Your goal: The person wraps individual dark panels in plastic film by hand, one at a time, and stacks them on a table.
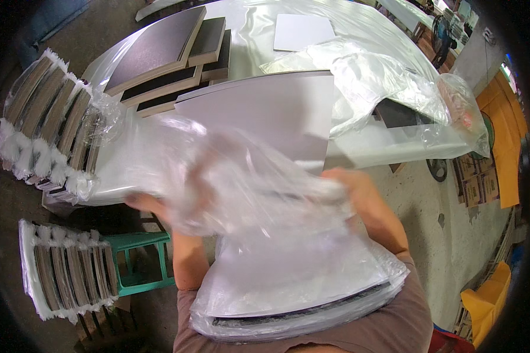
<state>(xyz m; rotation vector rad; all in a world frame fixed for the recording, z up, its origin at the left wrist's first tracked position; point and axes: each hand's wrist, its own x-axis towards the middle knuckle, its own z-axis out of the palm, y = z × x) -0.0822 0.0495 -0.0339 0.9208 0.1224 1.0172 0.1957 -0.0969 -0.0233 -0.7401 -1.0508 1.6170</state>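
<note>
A flat stack of boards [294, 309] in clear plastic leans against my body, pale face up, a dark layer along its near edge. The loose end of the clear plastic bag [247, 191] is lifted between my hands, blurred by motion. My left hand [150, 206] has hold of the bag's left side; some fingers are smeared behind the film. At the other side, my right hand [344, 182] is closed on the bunched plastic. Just beyond it, a stack of pale grey sheets [265, 109] lies at the table's near edge.
Dark-faced boards [159, 47] are piled at the table's back left. Plastic-wrapped stacks [50, 117] stand at the left, with another wrapped stack [70, 270] on a green stool [138, 259]. Crumpled plastic [377, 82] and a white sheet [303, 32] lie on the film-covered table [388, 144].
</note>
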